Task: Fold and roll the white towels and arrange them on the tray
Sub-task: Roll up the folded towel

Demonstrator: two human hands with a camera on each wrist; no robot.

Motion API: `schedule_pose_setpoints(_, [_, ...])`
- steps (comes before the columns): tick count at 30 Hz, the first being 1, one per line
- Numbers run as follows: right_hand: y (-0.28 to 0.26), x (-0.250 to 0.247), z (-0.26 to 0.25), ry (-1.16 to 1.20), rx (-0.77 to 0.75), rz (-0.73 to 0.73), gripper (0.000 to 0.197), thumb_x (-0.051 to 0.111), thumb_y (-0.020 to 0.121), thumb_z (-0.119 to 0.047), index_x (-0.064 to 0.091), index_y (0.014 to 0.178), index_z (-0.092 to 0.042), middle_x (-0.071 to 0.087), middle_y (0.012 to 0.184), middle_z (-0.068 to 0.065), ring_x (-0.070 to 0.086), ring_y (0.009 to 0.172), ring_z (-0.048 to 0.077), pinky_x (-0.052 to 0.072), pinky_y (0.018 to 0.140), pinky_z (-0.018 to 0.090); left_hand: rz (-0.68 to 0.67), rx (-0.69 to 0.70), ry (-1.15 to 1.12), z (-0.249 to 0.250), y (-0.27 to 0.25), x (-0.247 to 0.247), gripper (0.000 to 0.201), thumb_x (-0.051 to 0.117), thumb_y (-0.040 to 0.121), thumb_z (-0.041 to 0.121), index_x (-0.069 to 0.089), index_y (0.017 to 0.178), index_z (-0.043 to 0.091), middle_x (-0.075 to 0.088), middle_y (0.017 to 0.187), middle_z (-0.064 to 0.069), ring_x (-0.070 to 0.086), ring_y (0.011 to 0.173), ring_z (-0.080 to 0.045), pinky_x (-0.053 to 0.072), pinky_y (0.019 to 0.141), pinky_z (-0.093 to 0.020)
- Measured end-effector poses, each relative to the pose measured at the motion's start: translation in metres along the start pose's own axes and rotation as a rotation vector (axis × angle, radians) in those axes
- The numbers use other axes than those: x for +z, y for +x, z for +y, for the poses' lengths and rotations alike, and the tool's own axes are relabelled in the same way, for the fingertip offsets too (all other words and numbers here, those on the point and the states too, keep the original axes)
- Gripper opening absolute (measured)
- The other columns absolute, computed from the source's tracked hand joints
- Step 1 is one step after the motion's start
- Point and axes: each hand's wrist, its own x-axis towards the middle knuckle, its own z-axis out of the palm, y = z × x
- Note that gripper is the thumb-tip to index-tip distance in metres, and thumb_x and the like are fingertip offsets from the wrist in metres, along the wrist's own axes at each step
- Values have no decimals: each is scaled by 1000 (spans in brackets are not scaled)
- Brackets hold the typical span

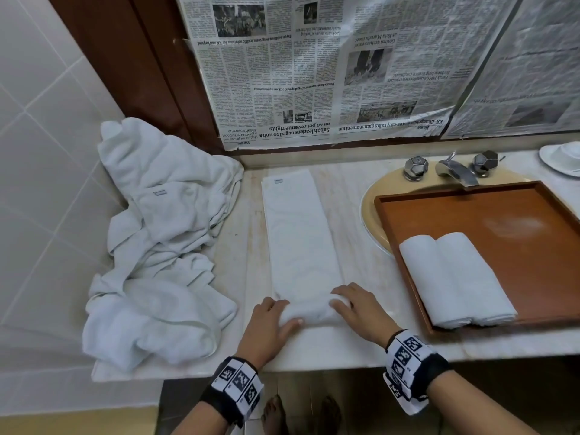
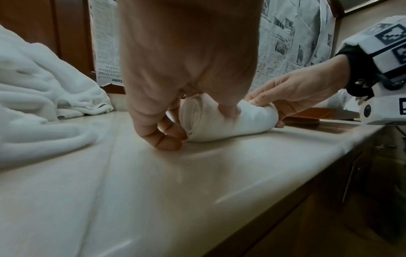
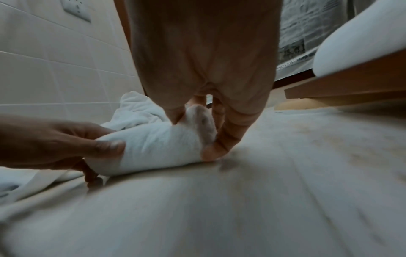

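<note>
A long folded white towel (image 1: 298,233) lies lengthwise on the marble counter, its near end rolled into a short roll (image 1: 310,312). My left hand (image 1: 276,321) grips the roll's left end (image 2: 197,125), thumb on the near side. My right hand (image 1: 351,306) grips the right end (image 3: 167,139), fingers curled over the top. Two finished white rolls (image 1: 455,277) lie side by side at the near left of the brown wooden tray (image 1: 502,211). A heap of loose white towels (image 1: 157,240) is piled at the left.
The tray sits over a beige sink (image 1: 373,196) with a chrome tap (image 1: 455,171). Newspaper (image 1: 314,73) covers the wall behind. A white dish (image 1: 561,158) stands at the far right. The counter's front edge (image 1: 314,365) runs just behind my wrists.
</note>
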Motion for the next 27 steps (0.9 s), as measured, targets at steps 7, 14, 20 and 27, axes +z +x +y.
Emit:
schedule_pose_setpoints(7, [1,7,-21,-303,45,97,18,36,104,-35,47,113,-24,46,108,-1,51,71,25,44,63,35,61,-203,-181,5,6,-4,66,46,81,79,61,105,20,51,105,2,53,99,-17,43,89,-30])
schedule_pose_setpoints(14, [-7,10,-6,-429,-215,41,58,42,84,-62,55,121,-18,51,122,-4,49,108,19,53,73,32,111,-372,-145,17,14,-1,79,45,81,82,59,114,12,46,111,-4,50,111,-27,42,99,-39])
schedule_pose_setpoints(20, [1,9,0,-252,-183,-7,82,33,81,-80,58,122,-14,55,121,-1,47,110,19,45,91,31,291,-281,-253,13,9,3,69,64,76,74,47,113,18,39,111,2,52,105,-22,46,90,-35])
schedule_pose_setpoints(27, [10,4,-3,-164,-161,-53,51,55,93,-54,62,119,-10,54,117,3,48,109,21,39,92,25,241,104,-126,-10,-6,11,58,77,81,40,51,133,36,31,133,14,43,118,-10,46,98,-28])
